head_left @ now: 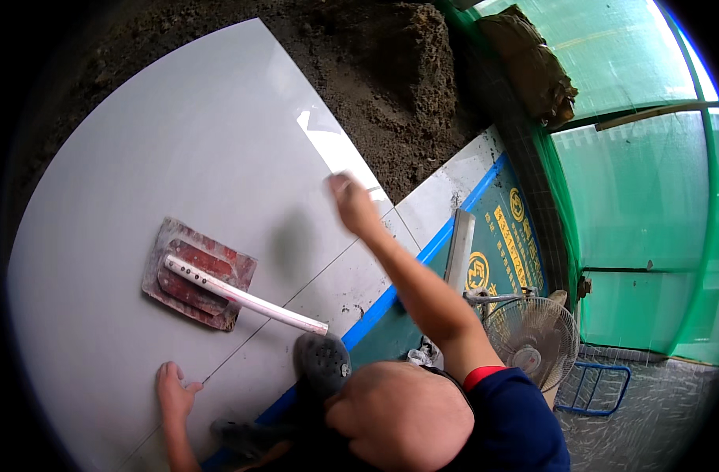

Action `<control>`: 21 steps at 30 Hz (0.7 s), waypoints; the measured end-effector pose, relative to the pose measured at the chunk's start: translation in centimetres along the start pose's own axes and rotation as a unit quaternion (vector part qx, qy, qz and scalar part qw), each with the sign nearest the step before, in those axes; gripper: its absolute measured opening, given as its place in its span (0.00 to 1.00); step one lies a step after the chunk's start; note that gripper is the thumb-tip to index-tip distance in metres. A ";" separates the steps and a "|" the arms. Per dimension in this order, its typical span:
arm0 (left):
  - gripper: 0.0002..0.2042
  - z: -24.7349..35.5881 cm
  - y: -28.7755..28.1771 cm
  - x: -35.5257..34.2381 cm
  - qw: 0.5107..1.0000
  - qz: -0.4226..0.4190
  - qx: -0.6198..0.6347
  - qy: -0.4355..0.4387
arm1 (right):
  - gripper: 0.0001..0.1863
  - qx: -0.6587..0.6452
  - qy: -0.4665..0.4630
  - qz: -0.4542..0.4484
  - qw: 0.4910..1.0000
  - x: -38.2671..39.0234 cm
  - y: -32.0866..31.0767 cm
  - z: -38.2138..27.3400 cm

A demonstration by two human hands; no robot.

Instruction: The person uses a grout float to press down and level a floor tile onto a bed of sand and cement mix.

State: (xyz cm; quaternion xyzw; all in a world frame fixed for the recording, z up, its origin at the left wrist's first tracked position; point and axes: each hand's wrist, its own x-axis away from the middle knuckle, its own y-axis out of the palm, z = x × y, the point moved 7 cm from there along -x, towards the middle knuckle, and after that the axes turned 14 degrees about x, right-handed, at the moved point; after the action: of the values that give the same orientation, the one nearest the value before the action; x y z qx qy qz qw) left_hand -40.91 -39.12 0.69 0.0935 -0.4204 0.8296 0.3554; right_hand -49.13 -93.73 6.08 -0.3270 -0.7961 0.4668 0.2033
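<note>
A large pale floor tile (139,141) fills the left of the head view, with narrower tiles (340,275) along its near right side. My left hand (177,391) rests on the tiling at the lower left, beside a joint line, with thumb and fingers apart and nothing held. Over the tile's right edge is my right hand (348,195), raised and blurred by motion; its fingers cannot be made out clearly. Between the hands lies a red tile beater (206,271), a flat smeared rectangular pad with a pale bar handle. Neither hand touches it.
Loose dark mortar (375,79) borders the tile at the far side. Blue tape (371,316) edges a green printed sheet (501,236). A metal bar (459,248), a fan (530,342) and green netting (635,204) stand to the right. My grey clog (323,363) is near the handle's end.
</note>
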 end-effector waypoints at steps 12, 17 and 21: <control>0.27 -1.9 3.3 -0.7 0.998 -0.047 -0.037 0.009 | 0.36 -0.064 -0.087 -0.382 0.918 10.4 3.9 -15.9; 0.28 -1.3 1.2 -0.6 0.996 -0.055 -0.066 0.024 | 0.30 -0.245 -0.109 -0.130 0.955 3.2 -15.0 -21.7; 0.29 -1.7 1.3 -0.7 0.995 -0.065 -0.068 0.034 | 0.26 -0.257 -0.052 0.080 0.962 1.5 -15.7 -16.8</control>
State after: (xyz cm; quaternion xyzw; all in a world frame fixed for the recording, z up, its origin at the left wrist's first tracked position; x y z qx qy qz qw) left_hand -41.08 -38.72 -1.51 0.0680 -0.4564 0.7768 0.4285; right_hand -44.80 -87.89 27.99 -0.4061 -0.8701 0.2774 0.0324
